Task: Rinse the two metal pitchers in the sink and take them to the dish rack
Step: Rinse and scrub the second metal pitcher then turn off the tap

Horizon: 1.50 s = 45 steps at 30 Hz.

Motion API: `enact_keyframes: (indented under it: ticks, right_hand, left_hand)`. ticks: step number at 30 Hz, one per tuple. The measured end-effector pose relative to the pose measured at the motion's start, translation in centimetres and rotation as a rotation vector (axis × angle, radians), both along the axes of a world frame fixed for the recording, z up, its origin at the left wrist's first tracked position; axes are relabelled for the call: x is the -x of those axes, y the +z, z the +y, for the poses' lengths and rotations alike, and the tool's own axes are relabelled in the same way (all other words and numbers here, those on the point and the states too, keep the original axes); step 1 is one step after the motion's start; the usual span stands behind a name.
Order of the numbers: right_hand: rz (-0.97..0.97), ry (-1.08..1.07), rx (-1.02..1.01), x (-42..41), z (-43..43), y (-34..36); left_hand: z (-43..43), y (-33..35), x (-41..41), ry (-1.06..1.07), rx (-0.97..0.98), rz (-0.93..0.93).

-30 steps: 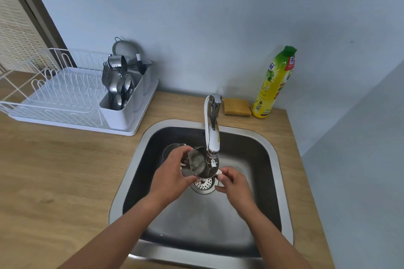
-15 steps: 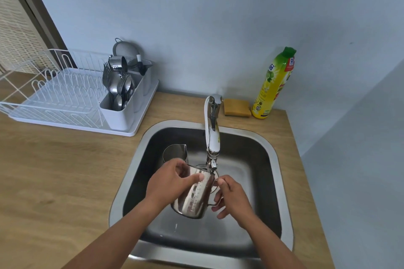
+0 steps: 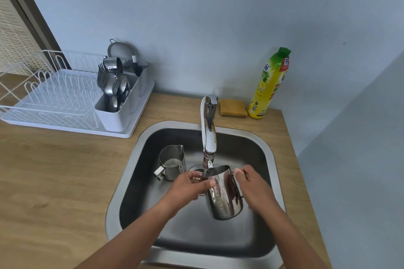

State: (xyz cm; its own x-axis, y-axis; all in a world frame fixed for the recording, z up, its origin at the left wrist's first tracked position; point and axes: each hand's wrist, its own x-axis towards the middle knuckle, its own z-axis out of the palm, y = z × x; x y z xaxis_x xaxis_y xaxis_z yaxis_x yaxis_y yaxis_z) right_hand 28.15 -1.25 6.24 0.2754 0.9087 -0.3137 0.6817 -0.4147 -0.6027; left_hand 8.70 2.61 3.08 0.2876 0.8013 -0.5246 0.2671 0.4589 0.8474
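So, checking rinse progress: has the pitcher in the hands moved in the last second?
Yes. The held pitcher has shifted down and to the right against the faucet; its body now hangs right of it, nearly upright.

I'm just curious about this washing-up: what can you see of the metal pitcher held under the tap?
The pitcher is shiny, mirror-like metal, open-topped, with faint markings on its side. It is held nearly upright above the sink floor, mouth just beneath the faucet outlet. The left hand grips its rim and side; the right hand holds its handle side.
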Motion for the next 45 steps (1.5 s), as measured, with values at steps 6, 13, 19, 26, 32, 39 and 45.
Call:
enact_keyframes:
  ticks: [6,13,19,26,32,39,45]
  right_hand:
    - [0.047,-0.007,-0.061,-0.1,0.4,-0.4]
    - [0.200,-0.006,-0.110,0.2,1.1,-2.1]
    - [0.508,-0.106,-0.111,1.4,1.5,-3.4]
    - [0.597,-0.077,-0.040,2.4,1.2,-4.8]
    - [0.474,-0.038,0.010,1.4,0.9,-4.1]
    - [0.360,-0.051,-0.101,1.5,1.5,-4.3]
    - [0.374,-0.033,-0.012,1.3,1.2,-4.8]
  left_hand:
    - [0.5,-0.9,-0.5,0.014,-0.042,-0.022]
    - [1.1,-2.1,-0.1,0.094,-0.201,0.019]
    - [1.4,-1.2,0.9,0.104,-0.404,0.223]
    - [1.8,0.1,2.1,0.058,-0.508,0.319]
    - [1.7,0.0,1.8,0.057,-0.381,0.350]
    - [1.5,-1.2,1.6,0.067,-0.322,0.270]
    - [1.5,-2.0,2.2,0.058,-0.290,0.256]
